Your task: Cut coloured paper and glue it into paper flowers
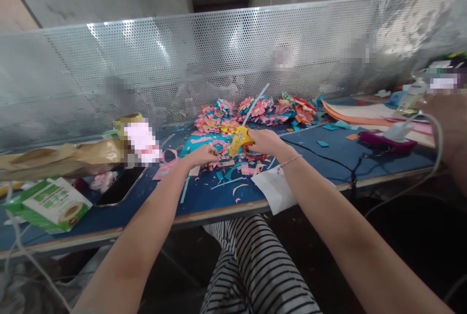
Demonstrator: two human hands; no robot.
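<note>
My right hand (264, 142) is wrapped round a yellow hot glue gun (239, 141), with a long whitish glue stick (256, 102) rising from its back end. Just left of the gun, my left hand (203, 155) has its fingers pinched at a small pink paper piece (214, 162); its exact shape is partly hidden. Pink and blue paper scraps (228, 175) lie around both hands on the blue tabletop (204, 197). Behind the hands sit bunched pink, yellow and blue paper flowers (215, 119).
A perforated metal screen (219, 51) borders the table's far side. To the left are a phone (122, 186), a green-and-white box (53, 204) and brown paper (65, 156). Rightward lie a purple glue gun (388, 141), stacked coloured sheets (365, 111) and another person's arm (452, 134).
</note>
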